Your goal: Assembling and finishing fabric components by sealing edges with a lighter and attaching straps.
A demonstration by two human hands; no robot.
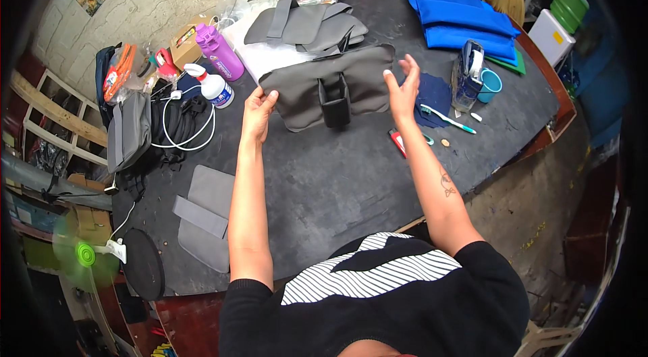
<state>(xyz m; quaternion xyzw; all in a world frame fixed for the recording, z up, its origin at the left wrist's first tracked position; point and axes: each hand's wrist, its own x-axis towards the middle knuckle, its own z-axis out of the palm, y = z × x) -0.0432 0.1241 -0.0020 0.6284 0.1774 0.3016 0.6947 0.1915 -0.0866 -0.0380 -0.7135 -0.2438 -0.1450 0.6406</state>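
Over the middle of the black table I hold up a grey fabric bag panel (pixel 297 96) with a black, box-like pocket (pixel 335 104) at its centre. My left hand (pixel 257 116) pinches the panel's left edge, thumb on the near face and fingers mostly behind it. At the right edge, the thumb tip of my right hand (pixel 403 94) touches the fabric while the other fingers stand up, spread away from it. Behind the panel lies a stack of similar grey pieces (pixel 297 25) with straps. A flat grey piece with a strap (pixel 206 222) rests beside my left forearm.
Left on the table (pixel 324 188) stand a purple bottle (pixel 220 53) and a white spray bottle (pixel 214 89), near a white cable (pixel 196 144). Blue bags (pixel 462 19), a tape dispenser (pixel 466 77), a blue cup (pixel 489 84) and a toothbrush (pixel 449 119) lie right. A green fan (pixel 86 254) stands lower left.
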